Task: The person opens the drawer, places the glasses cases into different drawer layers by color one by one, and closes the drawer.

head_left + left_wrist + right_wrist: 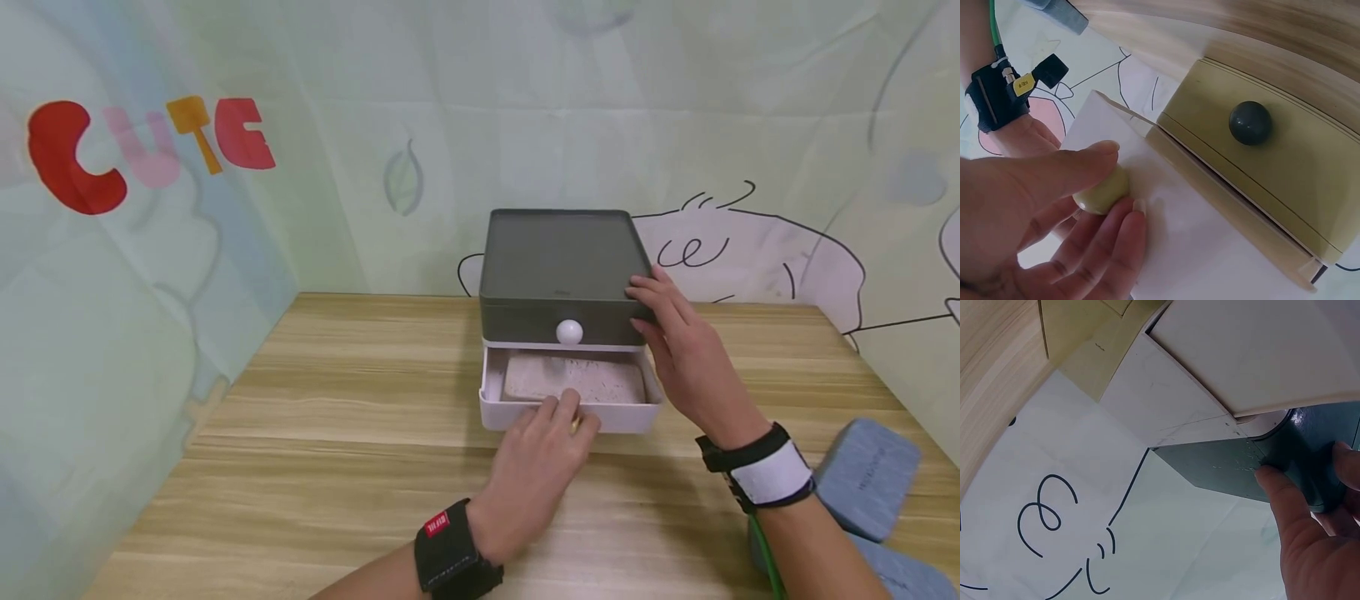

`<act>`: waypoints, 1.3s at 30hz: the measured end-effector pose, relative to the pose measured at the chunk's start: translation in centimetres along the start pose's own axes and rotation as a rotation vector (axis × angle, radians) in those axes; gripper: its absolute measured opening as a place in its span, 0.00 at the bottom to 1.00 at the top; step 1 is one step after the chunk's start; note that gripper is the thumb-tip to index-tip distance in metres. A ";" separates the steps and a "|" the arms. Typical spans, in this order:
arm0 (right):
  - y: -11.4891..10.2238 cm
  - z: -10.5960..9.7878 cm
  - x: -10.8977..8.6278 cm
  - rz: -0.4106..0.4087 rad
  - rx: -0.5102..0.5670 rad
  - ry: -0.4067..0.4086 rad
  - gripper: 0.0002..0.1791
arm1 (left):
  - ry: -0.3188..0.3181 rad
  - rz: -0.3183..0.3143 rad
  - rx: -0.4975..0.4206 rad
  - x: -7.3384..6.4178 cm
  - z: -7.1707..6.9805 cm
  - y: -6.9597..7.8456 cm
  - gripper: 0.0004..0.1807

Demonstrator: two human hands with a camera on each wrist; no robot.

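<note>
Nearest us, a black strap point(450, 550) circles the left wrist, and blue-grey blocks point(868, 479) lie at lower right on the tabletop point(337, 483). We see the left grip point(534, 468) pinching the round knob point(1105, 194) of the white lower drawer point(498, 416), which sits pulled out with a pale speckled slab point(540, 377) inside. Just beyond, the right grip point(690, 358) holds the front right corner of the dark grey box point(562, 254) above the drawer. Farthest, we find a printed backdrop point(360, 67).
</note>
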State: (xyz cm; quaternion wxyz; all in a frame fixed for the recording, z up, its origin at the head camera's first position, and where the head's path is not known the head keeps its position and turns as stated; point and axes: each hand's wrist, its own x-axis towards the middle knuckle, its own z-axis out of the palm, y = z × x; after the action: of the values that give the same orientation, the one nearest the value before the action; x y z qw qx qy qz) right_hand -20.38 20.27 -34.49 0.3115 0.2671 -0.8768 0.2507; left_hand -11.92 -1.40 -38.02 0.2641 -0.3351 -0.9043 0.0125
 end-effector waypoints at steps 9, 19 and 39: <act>0.0 0.0 0.0 -0.004 -0.002 0.006 0.24 | 0.043 -0.013 0.004 0.2 0.4 -0.2 0.22; 0.0 0.1 0.0 0.003 -0.007 0.002 0.24 | 0.075 -0.024 0.006 0.3 0.8 -0.5 0.23; -0.3 0.1 0.0 0.001 -0.004 0.006 0.25 | 0.084 -0.038 -0.040 0.5 1.3 -1.0 0.23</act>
State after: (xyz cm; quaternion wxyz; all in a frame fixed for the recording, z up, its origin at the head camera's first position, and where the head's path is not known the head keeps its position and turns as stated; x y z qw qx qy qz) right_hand -20.23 20.00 -34.44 0.3143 0.2653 -0.8766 0.2498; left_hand -13.47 -1.66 -38.73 0.2951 -0.3235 -0.8987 -0.0245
